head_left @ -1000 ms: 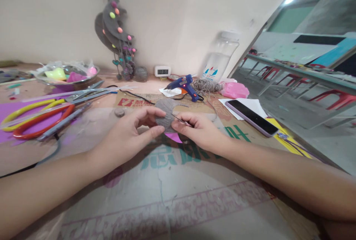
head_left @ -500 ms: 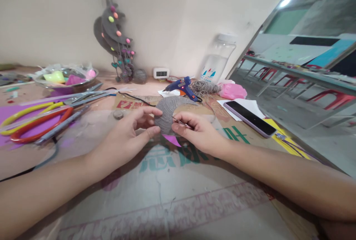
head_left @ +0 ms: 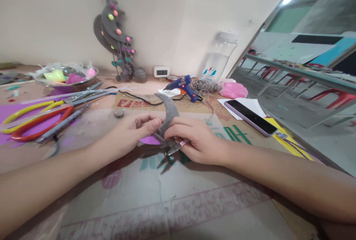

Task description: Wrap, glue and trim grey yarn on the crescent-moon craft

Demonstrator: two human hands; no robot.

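A grey yarn-wrapped crescent (head_left: pixel 169 108) stands on edge between my hands, its tip curving up to the left. My left hand (head_left: pixel 139 130) pinches its left edge between thumb and fingers. Closed at its right side, my right hand (head_left: pixel 194 138) touches the crescent with its fingertips. From under those fingers sticks a shiny, pointed metal tool (head_left: pixel 176 147), blurred, its kind unclear. A purple piece (head_left: pixel 150 140) shows below the left fingers; I cannot tell whether it is fixed to the crescent. Everything is over a printed cardboard sheet (head_left: pixel 167 195).
A blue glue gun (head_left: pixel 182 86), a ball of grey yarn (head_left: pixel 205 86) and a water bottle (head_left: pixel 219 58) stand behind. To the right lies a phone (head_left: pixel 250 117). Scissors (head_left: pixel 41 121) and a metal bowl (head_left: pixel 66 78) are left. A decorated grey moon (head_left: pixel 114 32) leans on the wall.
The crescent has turned from face-on to a steep angle, its tip swinging from upper right to upper left. My right hand has closed over its lower part; the metal tool now points down-left.
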